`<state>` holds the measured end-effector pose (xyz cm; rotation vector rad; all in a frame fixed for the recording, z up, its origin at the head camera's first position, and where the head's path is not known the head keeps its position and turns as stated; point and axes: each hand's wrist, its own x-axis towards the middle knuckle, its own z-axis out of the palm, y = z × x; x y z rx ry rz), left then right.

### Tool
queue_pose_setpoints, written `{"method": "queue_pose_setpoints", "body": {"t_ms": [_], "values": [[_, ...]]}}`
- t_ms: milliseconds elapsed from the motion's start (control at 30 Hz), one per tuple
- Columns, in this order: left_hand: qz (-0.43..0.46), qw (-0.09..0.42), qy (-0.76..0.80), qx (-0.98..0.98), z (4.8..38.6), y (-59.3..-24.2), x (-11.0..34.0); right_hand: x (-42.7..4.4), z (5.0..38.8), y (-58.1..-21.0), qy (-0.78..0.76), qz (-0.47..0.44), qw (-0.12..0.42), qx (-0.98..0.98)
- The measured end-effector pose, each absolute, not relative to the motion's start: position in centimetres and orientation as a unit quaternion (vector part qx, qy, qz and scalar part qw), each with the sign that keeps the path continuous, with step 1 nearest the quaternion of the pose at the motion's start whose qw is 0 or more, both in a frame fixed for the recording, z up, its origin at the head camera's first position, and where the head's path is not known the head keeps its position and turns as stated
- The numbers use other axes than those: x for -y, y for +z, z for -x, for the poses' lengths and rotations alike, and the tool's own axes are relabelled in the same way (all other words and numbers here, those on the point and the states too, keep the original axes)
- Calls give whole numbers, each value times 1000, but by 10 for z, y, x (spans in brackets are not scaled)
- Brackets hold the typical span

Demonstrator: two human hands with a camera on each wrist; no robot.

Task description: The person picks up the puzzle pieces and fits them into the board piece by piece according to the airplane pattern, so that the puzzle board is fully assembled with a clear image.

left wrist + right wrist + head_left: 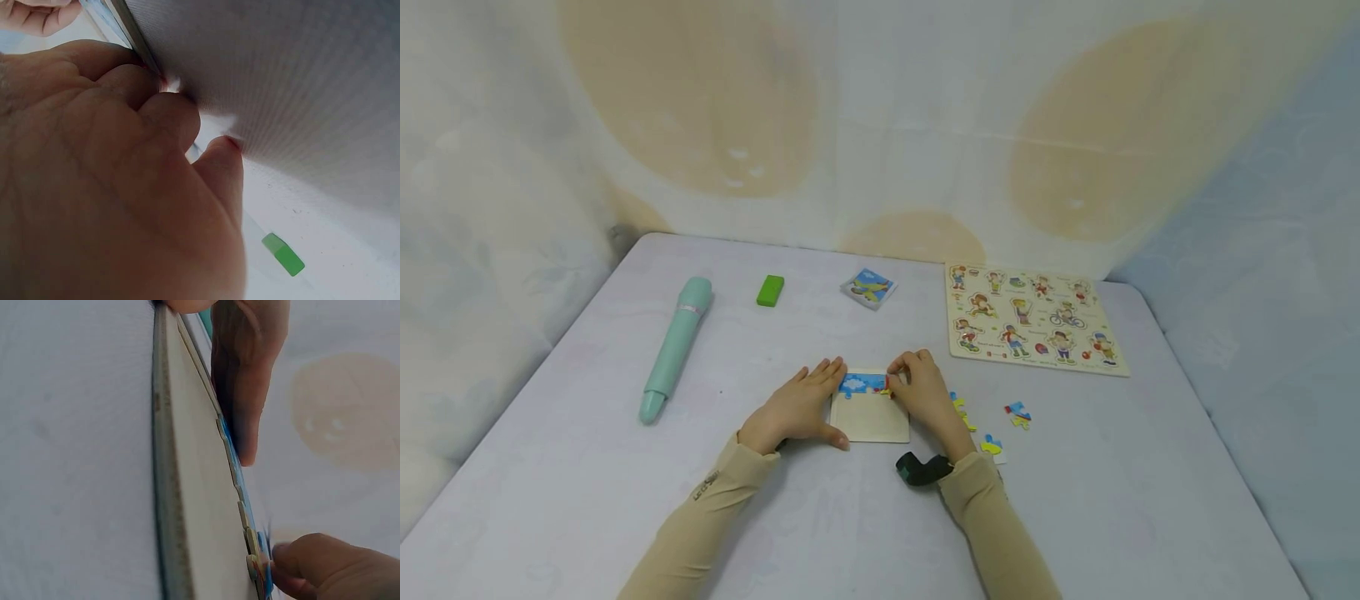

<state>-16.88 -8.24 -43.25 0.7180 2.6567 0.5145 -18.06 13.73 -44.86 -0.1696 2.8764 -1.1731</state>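
A small wooden tray point(870, 421) lies in front of the person, with blue puzzle pieces point(861, 383) along its far edge. The left hand point(801, 407) rests along the tray's left side, fingers extended and thumb near the front left corner. At the far right corner the right hand point(923, 392) pinches a puzzle piece with red and blue on it point(269, 579) between thumb and index finger. In the right wrist view that piece stands slightly above the tray's bare base point(200, 462). The left fingers point(169, 119) touch the tray's edge in the left wrist view.
Loose puzzle pieces point(1018, 414) lie right of the right hand. Farther back are a large figure board point(1033, 321), a picture card point(869, 287) and a green block point(770, 291). A mint-coloured cylinder point(675, 350) lies at left.
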Motion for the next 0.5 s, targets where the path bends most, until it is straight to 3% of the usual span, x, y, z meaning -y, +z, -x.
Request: {"method": "queue_pose_setpoints", "body": {"t_ms": [500], "values": [[-260,163,181,-935,169,-434,83,-129,177,-447,-319,42,-10,-947]]}}
